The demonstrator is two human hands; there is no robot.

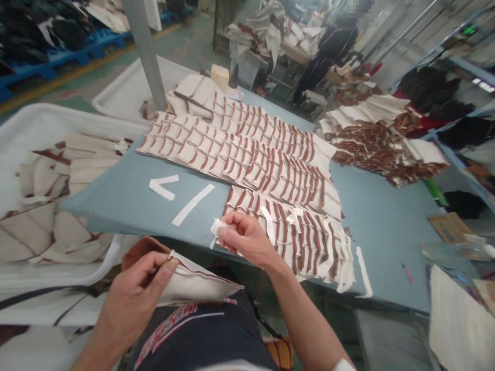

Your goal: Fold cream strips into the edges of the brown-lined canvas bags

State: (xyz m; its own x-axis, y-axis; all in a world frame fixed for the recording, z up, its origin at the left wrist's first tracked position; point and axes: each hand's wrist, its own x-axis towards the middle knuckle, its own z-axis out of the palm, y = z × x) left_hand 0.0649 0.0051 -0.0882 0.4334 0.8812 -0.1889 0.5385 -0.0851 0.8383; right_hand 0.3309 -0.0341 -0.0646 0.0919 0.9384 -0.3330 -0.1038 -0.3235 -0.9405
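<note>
My left hand (145,288) pinches the corner of a cream leather piece (193,283) with a reddish-brown edge, which hangs over my lap in front of the table. A crumpled bit of white paper (217,226) is held between the thumb and fingers of my right hand (243,237), over the table's near edge. Beside that hand lies a row of overlapping cream pieces (309,237) with brown edges and several white strips on top. Two longer rows of such pieces (240,159) stretch behind it. White paper strips (193,204) lie on the blue tabletop to the left.
White tubs (50,116) with more leather pieces stand left of the blue table (116,190). A grey post (145,56) rises at its far left. Tall stacks of pieces (375,134) fill the right back. A pink-handled tool (407,274) lies at right. Another person (328,51) stands beyond.
</note>
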